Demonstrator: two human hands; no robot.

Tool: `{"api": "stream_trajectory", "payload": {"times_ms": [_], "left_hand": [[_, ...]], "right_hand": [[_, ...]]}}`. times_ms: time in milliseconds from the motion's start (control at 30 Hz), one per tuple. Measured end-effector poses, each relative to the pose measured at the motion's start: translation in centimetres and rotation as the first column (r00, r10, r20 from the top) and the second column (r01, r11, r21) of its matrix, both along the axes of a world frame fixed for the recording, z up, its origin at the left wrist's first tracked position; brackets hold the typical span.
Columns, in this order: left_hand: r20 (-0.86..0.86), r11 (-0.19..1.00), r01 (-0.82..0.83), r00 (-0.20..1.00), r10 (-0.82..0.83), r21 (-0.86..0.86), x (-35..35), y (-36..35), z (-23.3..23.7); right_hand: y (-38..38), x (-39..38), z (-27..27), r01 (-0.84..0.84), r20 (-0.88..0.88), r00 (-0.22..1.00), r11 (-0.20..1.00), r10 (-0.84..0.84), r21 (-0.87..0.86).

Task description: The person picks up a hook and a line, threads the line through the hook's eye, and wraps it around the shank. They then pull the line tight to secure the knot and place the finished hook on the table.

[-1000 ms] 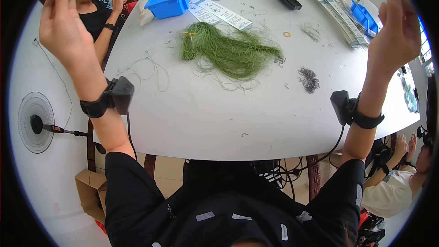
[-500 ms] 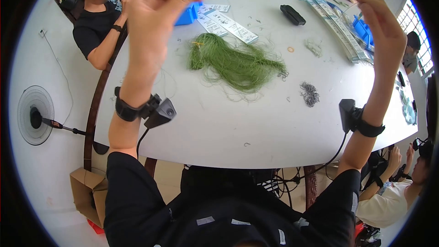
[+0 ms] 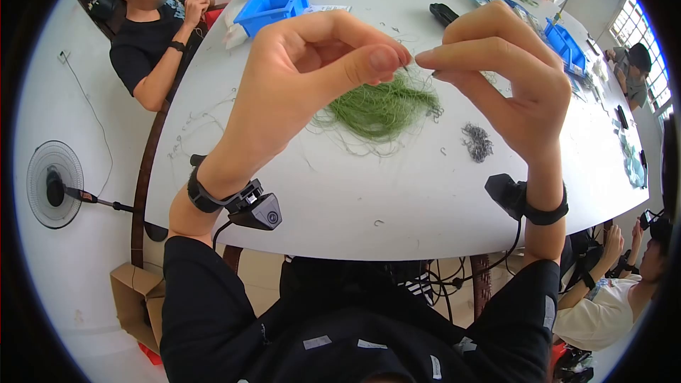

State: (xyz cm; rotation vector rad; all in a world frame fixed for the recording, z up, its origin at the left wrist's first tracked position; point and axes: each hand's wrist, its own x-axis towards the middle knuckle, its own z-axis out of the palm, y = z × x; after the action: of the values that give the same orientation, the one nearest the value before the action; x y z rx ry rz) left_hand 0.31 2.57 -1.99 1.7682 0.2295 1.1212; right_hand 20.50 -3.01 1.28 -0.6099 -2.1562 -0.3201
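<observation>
A blue bin [image 3: 273, 8] stands far left, a pile of dark hooks [image 3: 477, 143] lies right of the green strand bundle [image 3: 386, 110] mid-table, and the left hand [image 3: 294, 74], raised palm-in, hides the bundle's left part, fingertips near the bent right hand's [image 3: 518, 74], both thumbs close to forefingers, though I cannot tell what they grasp.

The thread [image 3: 389, 108] is showing green, the hooks [image 3: 477, 144] dark grey, while the table [image 3: 333, 202] is looking white and the bins [image 3: 264, 8] bright blue.
</observation>
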Motion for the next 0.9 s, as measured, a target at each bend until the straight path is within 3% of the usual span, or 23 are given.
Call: {"api": "stream_trajectory", "payload": {"times_ms": [367, 467, 667, 767, 867, 900], "left_hand": [[-0.118, 0.99, 0.065, 0.99, -0.08, -0.124, 0.1, -0.6, -0.3], [-0.152, 0.984, 0.122, 0.978, -0.142, -0.129, 0.0, -0.4, -0.2], [-0.194, 0.936, 0.232, 0.938, -0.287, -0.265, 0.3, 0.1, -0.7], [-0.148, 0.951, 0.201, 0.959, -0.24, -0.235, 0.5, 0.2, -0.9], [-0.078, 0.992, 0.083, 0.993, -0.091, -0.099, 0.1, 0.0, -0.4], [-0.088, 0.983, 0.112, 0.988, -0.125, -0.146, -0.3, 0.0, 0.0]], "right_hand": [[0.5, -0.6, -1.4, -0.03, -0.029, 0.999, 0.986, 0.036, 0.165], [0.3, -1.1, -1.6, -0.046, -0.071, 0.996, 0.992, 0.054, 0.114], [-0.1, -1.0, -1.5, -0.178, -0.162, 0.976, 0.963, 0.146, -0.205], [-0.3, -1.3, -1.4, -0.235, -0.24, 0.956, 0.926, 0.166, -0.295], [-0.3, -1.5, -0.5, -0.12, -0.143, 0.986, 0.955, 0.084, -0.272], [-0.4, -1.8, 0.3, -0.051, -0.044, 0.998, 0.973, 0.042, -0.225]]}}
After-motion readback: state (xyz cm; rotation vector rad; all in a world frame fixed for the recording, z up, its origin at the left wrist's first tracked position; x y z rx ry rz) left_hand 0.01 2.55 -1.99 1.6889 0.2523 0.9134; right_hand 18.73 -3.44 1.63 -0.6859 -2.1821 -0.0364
